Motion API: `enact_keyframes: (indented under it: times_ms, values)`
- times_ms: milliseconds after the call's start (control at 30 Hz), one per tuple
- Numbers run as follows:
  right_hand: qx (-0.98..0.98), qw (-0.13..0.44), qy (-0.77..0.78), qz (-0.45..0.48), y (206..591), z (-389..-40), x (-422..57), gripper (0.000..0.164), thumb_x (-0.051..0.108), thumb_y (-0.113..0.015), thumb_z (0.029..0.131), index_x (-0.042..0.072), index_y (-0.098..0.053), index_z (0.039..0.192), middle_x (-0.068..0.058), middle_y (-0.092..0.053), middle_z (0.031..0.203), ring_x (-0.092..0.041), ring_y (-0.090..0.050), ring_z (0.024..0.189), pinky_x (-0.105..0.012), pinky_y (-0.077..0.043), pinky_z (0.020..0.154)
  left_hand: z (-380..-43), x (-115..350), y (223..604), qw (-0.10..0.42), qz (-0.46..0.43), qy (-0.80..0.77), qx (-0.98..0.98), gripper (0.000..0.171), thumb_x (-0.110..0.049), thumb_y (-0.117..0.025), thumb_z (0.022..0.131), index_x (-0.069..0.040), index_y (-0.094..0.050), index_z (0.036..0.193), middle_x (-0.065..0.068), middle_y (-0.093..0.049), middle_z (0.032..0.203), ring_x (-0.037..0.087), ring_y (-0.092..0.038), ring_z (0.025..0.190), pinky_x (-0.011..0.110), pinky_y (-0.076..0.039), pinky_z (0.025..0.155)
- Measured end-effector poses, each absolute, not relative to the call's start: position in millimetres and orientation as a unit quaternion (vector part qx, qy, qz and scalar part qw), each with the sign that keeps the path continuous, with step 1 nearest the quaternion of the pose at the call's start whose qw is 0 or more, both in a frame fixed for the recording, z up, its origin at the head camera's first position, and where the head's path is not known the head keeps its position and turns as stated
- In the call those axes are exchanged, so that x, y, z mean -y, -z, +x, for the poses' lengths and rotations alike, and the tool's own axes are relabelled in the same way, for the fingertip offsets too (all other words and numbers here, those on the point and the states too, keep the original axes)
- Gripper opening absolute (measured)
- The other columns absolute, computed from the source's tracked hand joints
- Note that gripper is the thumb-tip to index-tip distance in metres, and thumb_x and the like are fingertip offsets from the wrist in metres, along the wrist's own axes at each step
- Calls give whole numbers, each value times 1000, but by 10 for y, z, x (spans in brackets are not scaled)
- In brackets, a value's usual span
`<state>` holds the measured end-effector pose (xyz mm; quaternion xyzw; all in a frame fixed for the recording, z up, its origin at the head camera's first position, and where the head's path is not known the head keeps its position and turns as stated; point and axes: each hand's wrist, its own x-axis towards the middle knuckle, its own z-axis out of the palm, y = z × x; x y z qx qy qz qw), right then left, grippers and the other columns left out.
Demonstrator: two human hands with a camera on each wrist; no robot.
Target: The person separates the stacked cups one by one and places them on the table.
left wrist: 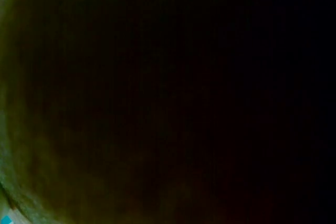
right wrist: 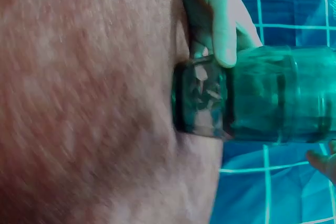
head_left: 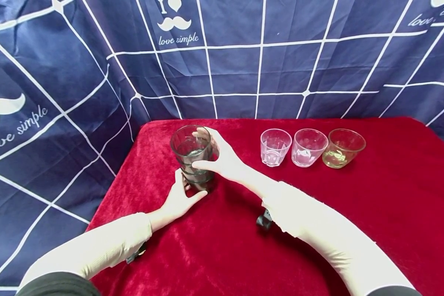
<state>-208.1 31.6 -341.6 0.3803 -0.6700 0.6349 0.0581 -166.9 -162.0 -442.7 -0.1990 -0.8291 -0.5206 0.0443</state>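
A dark blue curtain (head_left: 237,74) hangs across the back in front of me, and more of the same fabric (head_left: 33,176) runs down the left side, meeting it in a creased corner. White lines cross it in big squares, wavy where the cloth buckles. I can read "love simple" in white lettering (head_left: 179,39) under a white moustache print (head_left: 174,23). The table (head_left: 403,205) wears a plush red cover, round-cornered at the far edge, and light catches its nap in paler, brushed streaks toward the left.
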Motion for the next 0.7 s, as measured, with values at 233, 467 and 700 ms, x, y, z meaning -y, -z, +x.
enact_keyframes:
  times_ms: [233, 467, 700]
  values:
    - [662, 79, -640, 382, 3323, -2101, -336, 77, -11, -75, 75, -5, -35, 140, -22, -50, 136, -24, -46, 129, -36, -35, 108, -1675, 1605, 4427, 44, -194, 516, 833, 84, -15, -81, 81, -11, -20, 138, 13, -54, 135, 21, -51, 125, 41, -46, 99]
    - [600, 75, -710, 361, 3055, -2047, -430, 72, -19, -65, 77, -9, -32, 140, -26, -47, 139, -29, -51, 123, -36, -47, 94, -1654, 1604, 4414, 41, -182, 511, 839, 85, -17, -81, 81, -12, -19, 139, 13, -54, 135, 22, -51, 125, 45, -46, 98]
    - [545, 87, -760, 343, 2799, -2017, -754, 62, -14, -61, 80, -4, -39, 138, -22, -50, 136, -29, -53, 121, -36, -46, 98, -1637, 1607, 4428, 49, -184, 513, 837, 85, -20, -81, 80, -11, -20, 139, 13, -55, 133, 24, -52, 124, 46, -47, 96]
